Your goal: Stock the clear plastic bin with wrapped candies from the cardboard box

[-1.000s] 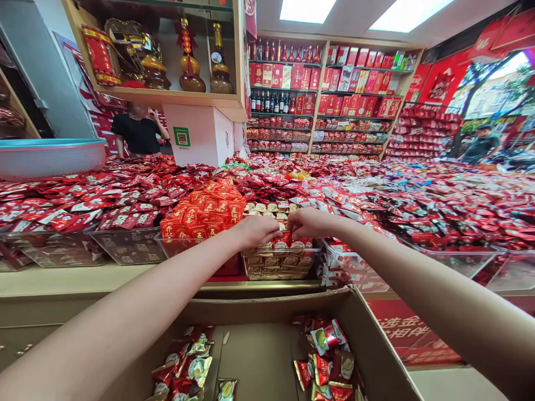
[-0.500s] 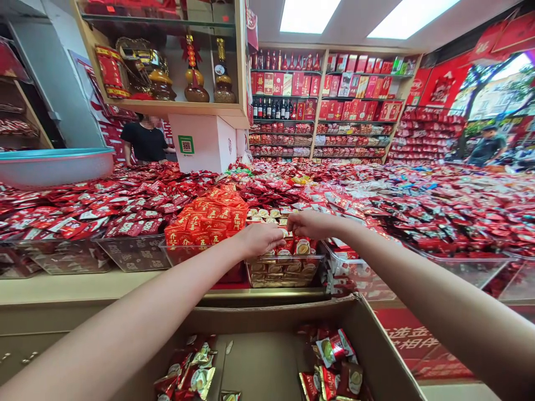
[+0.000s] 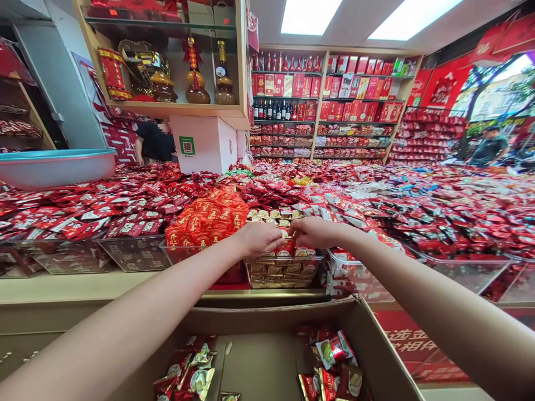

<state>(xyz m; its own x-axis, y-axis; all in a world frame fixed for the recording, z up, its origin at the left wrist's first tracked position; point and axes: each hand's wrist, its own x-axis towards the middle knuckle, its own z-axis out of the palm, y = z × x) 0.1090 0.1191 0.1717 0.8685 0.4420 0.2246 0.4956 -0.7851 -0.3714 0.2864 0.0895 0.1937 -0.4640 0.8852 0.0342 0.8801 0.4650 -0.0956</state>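
A clear plastic bin (image 3: pixel 284 274) holds neat rows of small wrapped candies in red and gold. My left hand (image 3: pixel 262 239) reaches over its left side, fingers curled and closed against a red candy packet (image 3: pixel 286 248) in the front row. From the right comes my right hand (image 3: pixel 315 231), its fingers bent down and closed at the other edge of that packet. The fingertips of both hands are partly hidden. Below, an open cardboard box (image 3: pixel 259 356) has loose candies of the same kind (image 3: pixel 336 370) in two heaps.
Orange-red packets (image 3: pixel 213 214) pile high in the bin on the left. More bins of red packets (image 3: pixel 355 262) stand on the right. A blue-rimmed basin (image 3: pixel 54 167) rests at far left. Beneath an overhanging cabinet is a white pillar (image 3: pixel 200 147); a person (image 3: pixel 154 142) stands behind.
My right hand has come down slightly, closer to the front-row packet. My left hand has barely shifted. The person behind the counter has moved right and turned.
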